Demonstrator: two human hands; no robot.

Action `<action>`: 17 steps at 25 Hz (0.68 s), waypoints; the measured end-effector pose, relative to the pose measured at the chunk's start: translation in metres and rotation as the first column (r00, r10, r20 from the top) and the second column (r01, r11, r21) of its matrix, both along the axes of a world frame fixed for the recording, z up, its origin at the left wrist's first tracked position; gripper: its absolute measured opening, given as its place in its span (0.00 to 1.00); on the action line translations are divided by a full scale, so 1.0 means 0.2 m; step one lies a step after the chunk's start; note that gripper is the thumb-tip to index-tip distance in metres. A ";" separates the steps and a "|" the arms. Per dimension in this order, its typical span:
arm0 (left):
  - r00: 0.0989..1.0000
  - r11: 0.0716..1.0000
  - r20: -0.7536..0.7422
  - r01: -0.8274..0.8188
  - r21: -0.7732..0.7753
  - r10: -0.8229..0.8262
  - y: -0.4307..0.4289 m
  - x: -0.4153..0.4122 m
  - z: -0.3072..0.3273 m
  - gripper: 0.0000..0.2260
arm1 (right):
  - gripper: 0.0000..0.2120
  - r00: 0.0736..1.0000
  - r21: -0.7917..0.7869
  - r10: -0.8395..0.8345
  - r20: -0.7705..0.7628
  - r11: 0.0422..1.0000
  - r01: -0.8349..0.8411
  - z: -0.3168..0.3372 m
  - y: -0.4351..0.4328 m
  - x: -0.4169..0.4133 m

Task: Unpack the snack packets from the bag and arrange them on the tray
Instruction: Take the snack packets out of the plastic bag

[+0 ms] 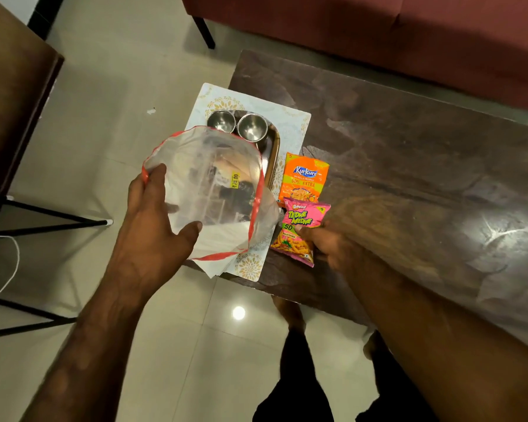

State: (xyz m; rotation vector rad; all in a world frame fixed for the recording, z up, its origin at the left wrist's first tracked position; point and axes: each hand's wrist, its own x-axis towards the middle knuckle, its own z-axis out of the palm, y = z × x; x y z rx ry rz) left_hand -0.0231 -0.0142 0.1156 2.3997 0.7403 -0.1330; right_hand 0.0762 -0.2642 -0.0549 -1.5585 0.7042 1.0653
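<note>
The left hand [156, 220] is closed on the rim of a clear plastic bag [214, 190] with a red-striped edge — thumb on one side of the rim, fingers on the other — and the bag's mouth is held open above the tray [273, 153]. The right hand [333, 245], blurred, is pinched on the lower part of a pink Bingo packet [301, 229], which lies on the bench [409, 147] near its front-left corner. Just beyond it, touching its top edge, an orange Kurkure packet [304, 178] lies flat on the bench beside the tray's right rim. The tray rests on a patterned mat [290, 117] at the bench's left edge; two steel cups [252, 126] stand at its far end.
</note>
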 end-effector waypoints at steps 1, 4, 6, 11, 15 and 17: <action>1.000 1.000 0.002 0.004 0.008 -0.004 0.00 0.00 0.00 0.39 | 0.05 0.999 -0.041 0.032 0.022 0.999 -0.031 -0.01 0.02 0.00; 1.000 1.000 0.022 -0.010 -0.025 0.011 0.02 -0.01 0.00 0.35 | 0.14 0.978 -0.125 0.170 0.123 0.980 -0.155 0.00 0.02 0.00; 0.998 0.998 0.038 -0.037 -0.057 0.039 0.03 -0.01 0.00 0.33 | 0.09 0.900 -0.358 0.383 0.206 0.886 -0.295 0.05 -0.01 0.02; 0.990 0.944 0.041 -0.118 -0.307 0.137 0.01 0.02 0.04 0.33 | 0.42 0.627 -0.375 0.590 0.509 0.808 -0.455 0.25 0.00 0.05; 0.989 0.834 0.020 -0.111 -0.540 0.144 -0.10 0.03 0.09 0.38 | 0.56 0.337 -0.238 0.593 0.731 0.685 -0.688 0.49 0.25 0.00; 0.997 0.821 0.032 -0.033 -0.570 0.063 -0.18 0.04 0.11 0.41 | 0.52 0.294 -0.233 0.577 0.762 0.668 -0.707 0.59 0.34 -0.04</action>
